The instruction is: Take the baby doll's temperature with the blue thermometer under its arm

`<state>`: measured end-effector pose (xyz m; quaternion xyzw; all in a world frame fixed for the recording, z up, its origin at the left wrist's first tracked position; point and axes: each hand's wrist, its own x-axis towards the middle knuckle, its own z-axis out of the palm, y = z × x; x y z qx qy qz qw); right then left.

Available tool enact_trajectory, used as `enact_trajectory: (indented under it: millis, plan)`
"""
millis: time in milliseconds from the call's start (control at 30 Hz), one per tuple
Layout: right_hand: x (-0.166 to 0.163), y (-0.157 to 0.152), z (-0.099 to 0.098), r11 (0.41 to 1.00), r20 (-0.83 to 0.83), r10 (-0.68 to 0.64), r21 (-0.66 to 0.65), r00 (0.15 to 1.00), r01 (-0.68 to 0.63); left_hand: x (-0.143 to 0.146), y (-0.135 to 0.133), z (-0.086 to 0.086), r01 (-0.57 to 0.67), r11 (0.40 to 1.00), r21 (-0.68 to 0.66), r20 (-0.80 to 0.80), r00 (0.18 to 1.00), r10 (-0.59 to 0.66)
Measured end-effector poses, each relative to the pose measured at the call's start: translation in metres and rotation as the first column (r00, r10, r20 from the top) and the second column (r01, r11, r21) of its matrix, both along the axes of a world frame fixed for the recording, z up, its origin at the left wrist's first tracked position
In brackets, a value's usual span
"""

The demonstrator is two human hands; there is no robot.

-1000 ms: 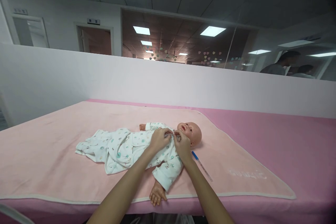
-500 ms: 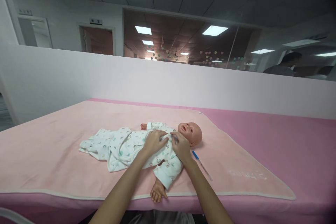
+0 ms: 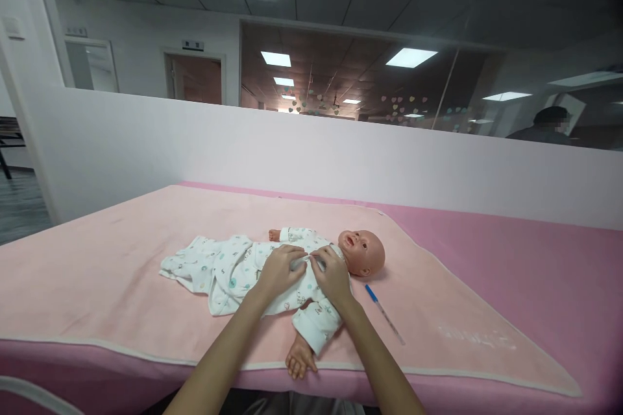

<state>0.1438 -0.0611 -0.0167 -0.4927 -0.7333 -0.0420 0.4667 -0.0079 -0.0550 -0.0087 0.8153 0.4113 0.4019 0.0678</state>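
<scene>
A baby doll [image 3: 363, 251] lies on its back on a light pink blanket [image 3: 117, 285], head to the right. It wears a white printed romper [image 3: 233, 270] whose loose leg part trails off to the left. My left hand [image 3: 277, 270] and my right hand [image 3: 331, 275] meet on the doll's chest. The fingers of both pinch the front of the romper between them. One bare doll hand [image 3: 300, 360] sticks out of a sleeve near the front edge of the blanket.
A blue-capped pen [image 3: 384, 313] lies on the blanket just right of my right forearm. The blanket covers a darker pink table [image 3: 535, 259] backed by a white partition wall [image 3: 311, 155]. A person [image 3: 548, 124] stands behind glass at far right.
Both hands have slid from the doll's collar, under its chin, down to its chest. The view has shifted slightly, so everything sits a little further right.
</scene>
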Motion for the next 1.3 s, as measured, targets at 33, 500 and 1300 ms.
enact_trajectory:
  millis: [33,500,1300]
  plan:
    - [0.0,0.001,-0.001,1.0,-0.005,-0.001,0.003,1.0,0.001,0.001,0.0,-0.001,-0.024,0.999,0.035,-0.038,0.999,0.025]
    - [0.0,0.002,-0.001,0.998,-0.061,0.023,-0.056,0.998,-0.026,0.012,-0.002,-0.006,-0.149,0.973,0.178,-0.137,0.975,0.175]
    - [-0.002,-0.006,0.0,0.999,0.028,0.006,-0.05,1.0,-0.005,0.006,0.0,-0.001,-0.026,0.994,-0.108,0.149,0.988,0.042]
